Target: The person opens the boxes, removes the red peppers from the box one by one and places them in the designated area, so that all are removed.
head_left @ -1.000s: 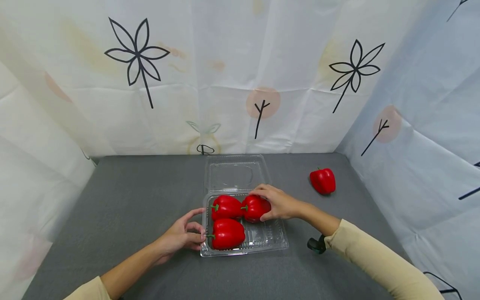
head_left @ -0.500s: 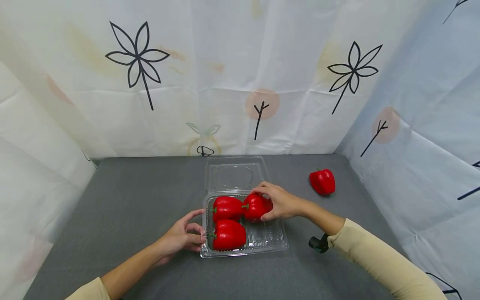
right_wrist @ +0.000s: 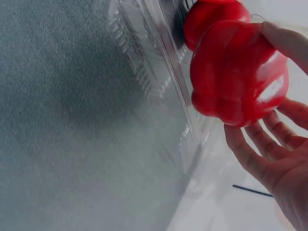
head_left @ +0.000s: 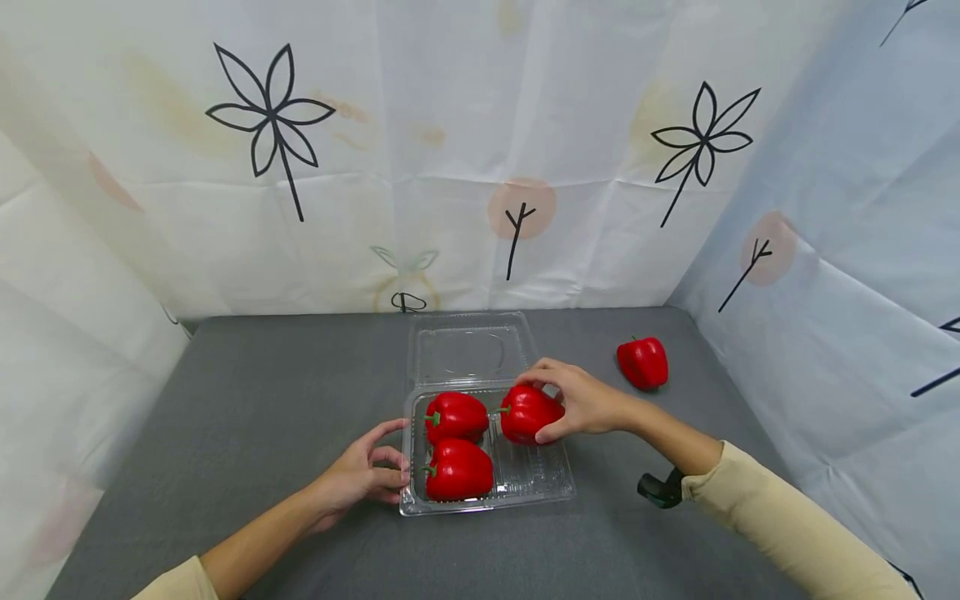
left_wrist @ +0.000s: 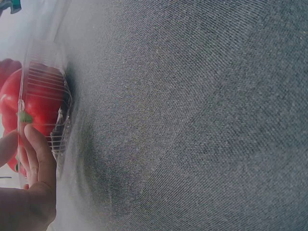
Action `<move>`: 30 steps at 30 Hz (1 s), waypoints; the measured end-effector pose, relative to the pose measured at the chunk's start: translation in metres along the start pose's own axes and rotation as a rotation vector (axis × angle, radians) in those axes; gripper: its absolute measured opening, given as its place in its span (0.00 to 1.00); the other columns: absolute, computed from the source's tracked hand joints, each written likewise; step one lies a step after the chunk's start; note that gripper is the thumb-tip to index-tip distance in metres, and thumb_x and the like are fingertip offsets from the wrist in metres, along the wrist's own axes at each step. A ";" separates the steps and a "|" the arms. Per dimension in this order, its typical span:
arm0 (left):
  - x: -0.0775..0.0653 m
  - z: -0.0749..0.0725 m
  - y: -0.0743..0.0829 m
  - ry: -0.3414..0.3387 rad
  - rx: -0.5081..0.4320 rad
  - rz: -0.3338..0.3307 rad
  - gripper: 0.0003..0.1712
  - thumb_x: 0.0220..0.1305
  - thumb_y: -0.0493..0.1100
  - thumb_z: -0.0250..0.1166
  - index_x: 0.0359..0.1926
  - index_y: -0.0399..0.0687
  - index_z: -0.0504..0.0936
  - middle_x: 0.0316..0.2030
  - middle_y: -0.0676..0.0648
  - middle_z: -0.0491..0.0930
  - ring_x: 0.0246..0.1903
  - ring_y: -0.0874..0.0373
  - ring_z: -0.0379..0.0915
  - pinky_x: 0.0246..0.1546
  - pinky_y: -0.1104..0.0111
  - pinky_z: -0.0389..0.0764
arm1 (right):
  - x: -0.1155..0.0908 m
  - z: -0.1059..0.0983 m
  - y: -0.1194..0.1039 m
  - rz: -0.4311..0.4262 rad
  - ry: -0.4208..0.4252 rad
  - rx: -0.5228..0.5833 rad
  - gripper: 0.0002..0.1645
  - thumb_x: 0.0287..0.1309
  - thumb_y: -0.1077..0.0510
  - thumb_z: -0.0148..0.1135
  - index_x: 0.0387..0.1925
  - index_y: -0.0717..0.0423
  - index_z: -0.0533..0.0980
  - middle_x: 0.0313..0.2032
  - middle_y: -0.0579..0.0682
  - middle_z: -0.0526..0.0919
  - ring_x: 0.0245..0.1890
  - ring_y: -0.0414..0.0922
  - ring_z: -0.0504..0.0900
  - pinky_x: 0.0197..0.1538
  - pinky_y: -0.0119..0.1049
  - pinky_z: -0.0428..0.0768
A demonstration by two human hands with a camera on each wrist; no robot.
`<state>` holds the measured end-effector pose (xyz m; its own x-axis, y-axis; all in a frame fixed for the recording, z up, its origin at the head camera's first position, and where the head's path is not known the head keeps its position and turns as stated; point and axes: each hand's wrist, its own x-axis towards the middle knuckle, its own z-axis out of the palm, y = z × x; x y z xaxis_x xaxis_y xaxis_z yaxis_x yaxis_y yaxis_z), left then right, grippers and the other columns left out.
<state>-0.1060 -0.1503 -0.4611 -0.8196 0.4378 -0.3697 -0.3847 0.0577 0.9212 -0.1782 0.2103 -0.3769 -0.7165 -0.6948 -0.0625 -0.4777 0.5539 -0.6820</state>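
Moved since the earlier frame: the right hand (head_left: 583, 402) is drawing its held pepper (head_left: 529, 415) rightward, and a gap is now showing between it and the rear left pepper (head_left: 457, 416), where the two were touching. The left hand (head_left: 360, 475) is keeping its place.

Head view, large to small: white printed curtains (head_left: 450, 108) are standing round a grey tabletop (head_left: 285, 375); a clear container (head_left: 525, 482) is sitting there, its lid (head_left: 472, 346) lying open behind. One loose pepper (head_left: 643, 363), appearing in this view only, is lying well apart at the far right.

Left wrist view is showing the left fingers loosely spread and touching the container's ribbed left side. Right wrist view is adding the held pepper's lobed base, thumb and fingers gripping it from opposite sides; whether it is touching the container floor, I cannot tell.

Count: one container, two hands, four red peppers. Two are lying in the container's left half, the front left pepper (head_left: 460, 470) included; the third is being held at the right half.
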 end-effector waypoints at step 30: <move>0.001 -0.001 -0.001 -0.005 -0.006 -0.001 0.47 0.60 0.33 0.68 0.75 0.47 0.52 0.37 0.45 0.77 0.33 0.52 0.79 0.38 0.58 0.84 | -0.041 -0.019 0.063 0.209 0.424 -0.161 0.42 0.44 0.51 0.78 0.61 0.62 0.72 0.52 0.61 0.79 0.48 0.56 0.77 0.42 0.49 0.82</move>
<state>-0.1066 -0.1506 -0.4624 -0.8173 0.4419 -0.3699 -0.3880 0.0527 0.9202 -0.1889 0.2829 -0.4035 -0.9329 -0.3322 0.1390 -0.3504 0.7483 -0.5633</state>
